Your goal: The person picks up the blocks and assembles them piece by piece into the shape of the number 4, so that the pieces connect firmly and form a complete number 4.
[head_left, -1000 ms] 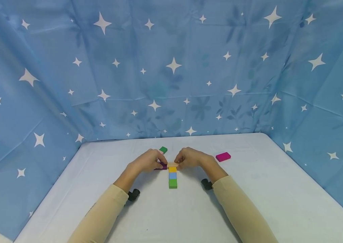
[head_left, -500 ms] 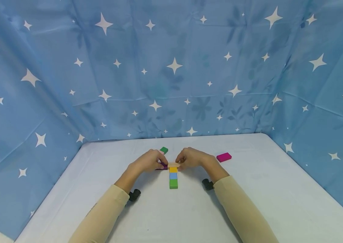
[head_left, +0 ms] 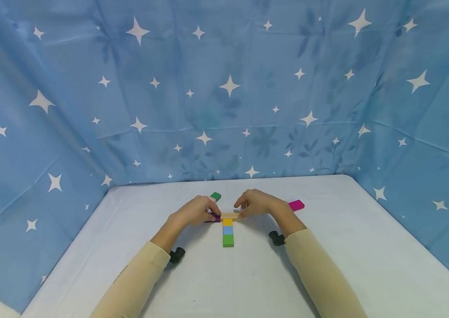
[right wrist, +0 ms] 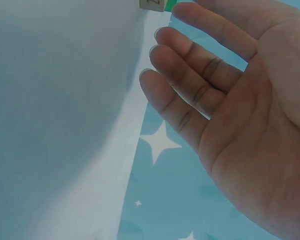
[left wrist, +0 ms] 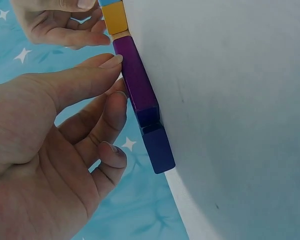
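Note:
My left hand (head_left: pixel 194 211) pinches a purple block (left wrist: pixel 140 82) between thumb and fingers. That block lies end to end with a plain wooden block (head_left: pixel 230 215) on the table. Beyond its other end, a dark blue block (left wrist: pixel 158 150) shows in the left wrist view. From the wooden block a column runs toward me: a yellow block (head_left: pixel 227 222), a light blue block (head_left: pixel 228 230) and a green block (head_left: pixel 228 240). The right hand (head_left: pixel 258 203) hovers by the wooden block's right end, fingers loosely spread, holding nothing. Its thumb tip is close to the wood; contact is unclear.
A magenta block (head_left: pixel 297 205) lies on the white table (head_left: pixel 224 282), behind the right wrist. Behind the left hand are a dark green block (head_left: pixel 216 196) and a partly hidden pink block (head_left: pixel 212 199). A blue star-printed curtain (head_left: pixel 224 110) encloses the table's back and sides.
The right hand has let go of the wooden block and shifted right and slightly up, its fingers spreading. The left hand keeps its place at the purple block.

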### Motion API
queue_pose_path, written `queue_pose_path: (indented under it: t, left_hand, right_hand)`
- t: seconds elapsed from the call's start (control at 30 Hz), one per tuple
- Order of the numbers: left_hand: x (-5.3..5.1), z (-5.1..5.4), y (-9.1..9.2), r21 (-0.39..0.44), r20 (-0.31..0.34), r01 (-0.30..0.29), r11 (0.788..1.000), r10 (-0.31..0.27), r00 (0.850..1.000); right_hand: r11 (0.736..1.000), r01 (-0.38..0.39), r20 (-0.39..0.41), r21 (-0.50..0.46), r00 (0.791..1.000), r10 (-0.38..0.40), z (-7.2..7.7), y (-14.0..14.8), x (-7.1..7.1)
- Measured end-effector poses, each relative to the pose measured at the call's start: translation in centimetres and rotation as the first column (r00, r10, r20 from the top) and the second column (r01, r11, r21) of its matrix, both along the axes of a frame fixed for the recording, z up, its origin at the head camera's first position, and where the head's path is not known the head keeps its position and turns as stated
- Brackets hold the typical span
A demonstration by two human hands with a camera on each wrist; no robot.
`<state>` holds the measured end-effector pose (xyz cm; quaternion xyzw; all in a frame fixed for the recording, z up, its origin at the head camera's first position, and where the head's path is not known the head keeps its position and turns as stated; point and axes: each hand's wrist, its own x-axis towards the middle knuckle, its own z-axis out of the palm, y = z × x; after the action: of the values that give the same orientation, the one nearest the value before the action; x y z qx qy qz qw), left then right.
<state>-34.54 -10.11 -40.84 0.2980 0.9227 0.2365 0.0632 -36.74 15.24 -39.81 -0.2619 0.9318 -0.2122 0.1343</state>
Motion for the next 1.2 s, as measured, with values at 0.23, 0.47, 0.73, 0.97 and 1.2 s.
queue_pose_path:
  t: [0.23, 0.47, 0.73, 0.97, 1.2]
  left_hand:
    - [0.0, -0.1, 0.1, 0.007, 0.006, 0.0, 1.0, 0.0, 1.0]
    - [0.0, -0.1, 0.1, 0.008, 0.015, 0.0, 1.0, 0.0, 1.0]
    - [0.1, -0.1, 0.0, 0.018, 0.005, 0.001, 1.0, -0.001, 1.0]
    - [0.2, -0.1, 0.0, 0.024, 0.005, 0.004, 1.0, -0.004, 1.0]
    - [0.0, -0.3, -0.2, 0.022, 0.001, 0.006, 1.0, -0.006, 1.0]
  right_hand:
    - [1.0, 0.021, -0.003, 0.009, 1.0, -0.021, 0.0, 0.8, -0.1]
    - [0.999, 0.041, -0.007, -0.016, 0.999, -0.041, 0.3, 1.9, -0.1]
    - [0.998, 0.061, -0.026, 0.006, 0.998, -0.061, 0.4, 3.8, 0.2]
    - [0.996, 0.085, -0.009, -0.018, 0.996, -0.085, 0.8, 6.1, 0.1]
    - [0.988, 0.14, 0.009, -0.061, 0.99, -0.14, 1.2, 8.7, 0.1]
